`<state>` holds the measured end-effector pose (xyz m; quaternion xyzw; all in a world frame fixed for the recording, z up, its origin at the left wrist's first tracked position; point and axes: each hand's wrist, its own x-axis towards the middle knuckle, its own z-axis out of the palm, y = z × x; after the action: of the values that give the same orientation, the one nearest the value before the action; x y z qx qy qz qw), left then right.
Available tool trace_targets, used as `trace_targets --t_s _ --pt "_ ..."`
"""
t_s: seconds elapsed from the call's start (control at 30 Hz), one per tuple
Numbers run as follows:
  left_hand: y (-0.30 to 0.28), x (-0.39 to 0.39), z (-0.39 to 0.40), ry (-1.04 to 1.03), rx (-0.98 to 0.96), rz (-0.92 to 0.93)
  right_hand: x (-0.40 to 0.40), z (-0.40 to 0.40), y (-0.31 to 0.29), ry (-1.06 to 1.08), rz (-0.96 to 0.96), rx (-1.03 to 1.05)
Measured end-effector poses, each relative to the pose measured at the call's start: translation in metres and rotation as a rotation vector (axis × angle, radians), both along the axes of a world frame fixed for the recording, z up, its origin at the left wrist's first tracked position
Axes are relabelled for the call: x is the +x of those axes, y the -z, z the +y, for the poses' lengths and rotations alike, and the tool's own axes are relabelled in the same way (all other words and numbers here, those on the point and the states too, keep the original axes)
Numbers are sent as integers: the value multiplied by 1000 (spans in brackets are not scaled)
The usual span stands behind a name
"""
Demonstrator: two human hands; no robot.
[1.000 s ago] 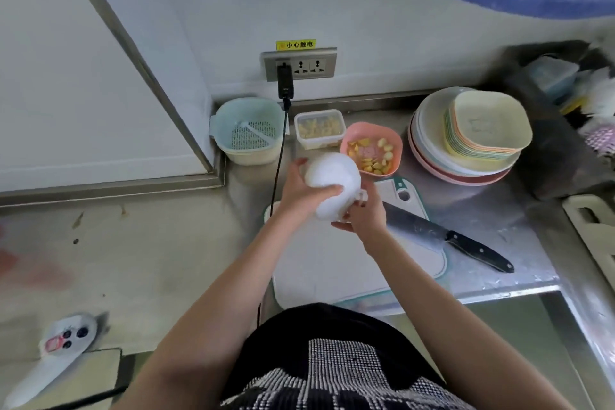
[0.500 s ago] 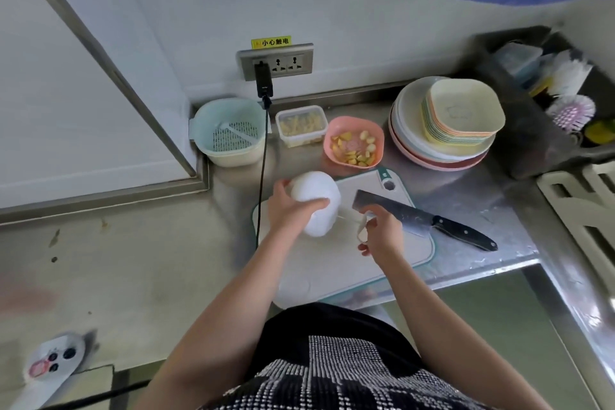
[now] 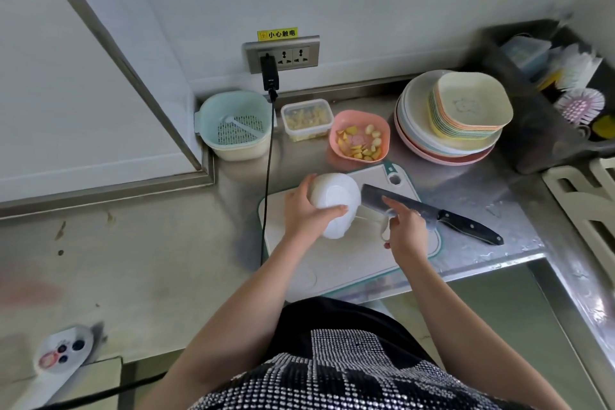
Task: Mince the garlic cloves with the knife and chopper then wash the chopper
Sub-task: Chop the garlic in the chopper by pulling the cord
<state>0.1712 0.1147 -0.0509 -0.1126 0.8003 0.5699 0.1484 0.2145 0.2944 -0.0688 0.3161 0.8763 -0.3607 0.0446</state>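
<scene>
One chopper (image 3: 334, 203) gripped by the left hand (image 3: 304, 210), right hand (image 3: 407, 230) pinching its pull-ring (image 3: 385, 230); one knife (image 3: 429, 215); pink bowl (image 3: 359, 130) of garlic (image 3: 361, 145)

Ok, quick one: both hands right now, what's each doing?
Left hand: grip wrapped around the white chopper, steadying it over the cutting board.
Right hand: grip closed on the chopper's pull handle, cord drawn out.

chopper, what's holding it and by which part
The left hand grips the white chopper round its domed body; the right hand pinches its pull-cord ring.
</scene>
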Motion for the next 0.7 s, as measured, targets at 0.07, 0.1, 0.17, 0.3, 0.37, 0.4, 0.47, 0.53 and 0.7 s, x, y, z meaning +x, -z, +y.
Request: trace_targets --t_s 0.07,0.1,0.17,0.3,0.37,0.4,0.47,0.53,0.7 --pt "0 0 0 17 0 -20 -2 2 1 16 13 -20" --pt "-2 0 -3 10 10 -31 -4 1 0 35 24 -56" --pt "-5 -3 -11 14 29 -32 -9 -3 -3 81 19 -134" --pt "-12 -12 -22 69 -10 -67 -14 -20 -1 75 -71 -276" --pt "-18 -23 -24 102 -124 -97 -20 -35 -3 8 -75 -364" --pt "-20 -29 -26 140 -195 -111 -23 -43 -7 -13 -78 -412" --pt "-23 -37 -27 278 -303 -87 -31 -55 -15 -13 -80 -528" --pt "-29 -43 -25 439 -358 -33 -36 -63 -17 35 -79 -614" --pt "-47 -44 -11 868 -846 48 -40 -71 -17 136 -81 -679"
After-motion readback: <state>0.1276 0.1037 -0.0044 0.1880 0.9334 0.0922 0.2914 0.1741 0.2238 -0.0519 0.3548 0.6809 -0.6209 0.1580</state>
